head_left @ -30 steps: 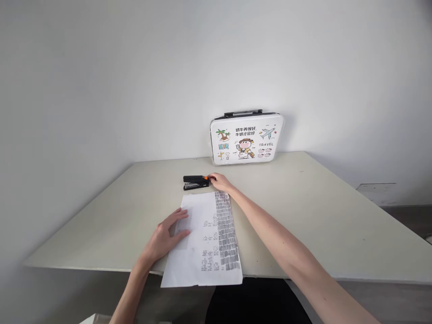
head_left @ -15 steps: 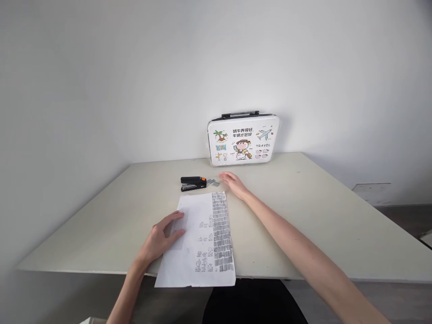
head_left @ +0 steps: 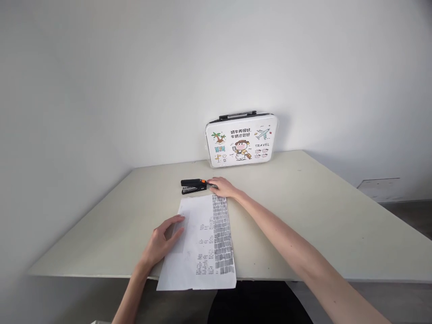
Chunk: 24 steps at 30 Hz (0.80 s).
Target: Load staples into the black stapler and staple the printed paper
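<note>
A sheet of paper (head_left: 192, 265) with printed text and a strip of dark hatching along its right side lies at the table's front, its near edge jutting past the table edge. My left hand (head_left: 164, 240) rests on its left side, thumb and fingers apart, holding nothing. Beyond the paper sits a black stapler (head_left: 193, 185) with an orange part at its right end. Right beside that end, my right hand (head_left: 222, 186) reaches down over the small grey staples (head_left: 213, 184), fingers stretched to the left and covering most of them. Whether a fingertip touches the stapler is unclear.
A white case (head_left: 241, 141) with cartoon pictures and a black handle leans against the wall at the back of the pale table (head_left: 297, 198). The table's front edge runs just before me. A flat panel (head_left: 378, 186) is set low in the right wall.
My right hand has moved left and slightly nearer, from beside the staples to over them. My left hand stays on the paper. The view has shifted a little.
</note>
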Available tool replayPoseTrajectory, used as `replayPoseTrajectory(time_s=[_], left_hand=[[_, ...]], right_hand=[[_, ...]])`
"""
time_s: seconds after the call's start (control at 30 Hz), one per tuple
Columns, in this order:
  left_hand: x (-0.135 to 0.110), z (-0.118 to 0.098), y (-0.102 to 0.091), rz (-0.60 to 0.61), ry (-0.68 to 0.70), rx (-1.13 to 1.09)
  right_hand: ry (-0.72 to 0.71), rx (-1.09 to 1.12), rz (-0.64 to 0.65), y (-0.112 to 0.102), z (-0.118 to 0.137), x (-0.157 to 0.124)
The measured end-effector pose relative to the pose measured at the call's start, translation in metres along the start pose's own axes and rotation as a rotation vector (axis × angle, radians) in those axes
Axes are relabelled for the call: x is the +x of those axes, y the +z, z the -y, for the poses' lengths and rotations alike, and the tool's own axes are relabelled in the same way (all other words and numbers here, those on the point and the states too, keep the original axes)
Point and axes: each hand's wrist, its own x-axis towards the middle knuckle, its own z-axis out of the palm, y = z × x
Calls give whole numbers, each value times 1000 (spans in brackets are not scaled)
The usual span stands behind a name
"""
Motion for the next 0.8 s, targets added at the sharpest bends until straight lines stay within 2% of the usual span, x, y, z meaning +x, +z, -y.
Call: replayPoseTrajectory(time_s=[0.17,0.3,0.47,0.63,0.7,0.8], left_hand=[[0,-2,0,-4,2,8],[0,-1,0,-1,-6,0],[-2,-1,-2,-2,-26,-13],[-2,-4,-3,10,-37,25],[0,-3,-2,15,-24,55],[2,-1,1,20,38,90]], right_hand=[[19,61,0,-11,3,-24],[98,151,-88,-25,4,-53],[229,251,-216,-59,3,-117],[358,271,-254,-104,15,-190],[393,265,-258,-115,23,-207],[420,248,-262,-119,33,-217]])
